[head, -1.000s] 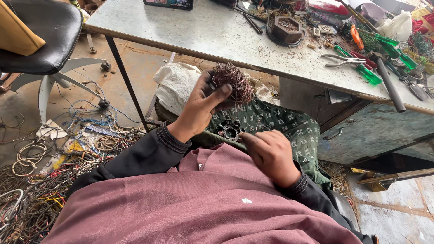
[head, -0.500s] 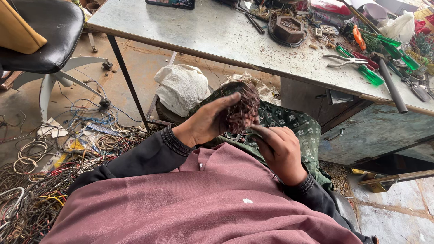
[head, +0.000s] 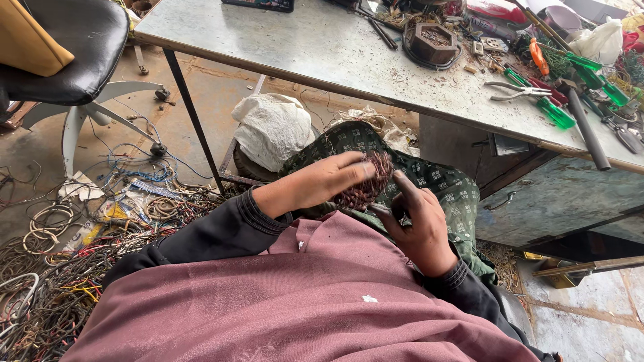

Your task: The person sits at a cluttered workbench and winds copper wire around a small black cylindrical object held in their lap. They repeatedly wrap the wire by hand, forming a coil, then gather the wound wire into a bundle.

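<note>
I note my left hand (head: 322, 181) with fingers curled over a tangled copper wire bundle (head: 365, 184), held above my lap below the desk (head: 322, 53) edge. My right hand (head: 419, 224) fingers pinch the bundle's lower side.

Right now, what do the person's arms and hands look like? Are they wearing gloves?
No gloves: the left hand and right hand are bare, with dark grime on the fingers. Both arms are covered by long black sleeves with ribbed cuffs at the wrists. Over them is a loose dusty-pink top.
</note>
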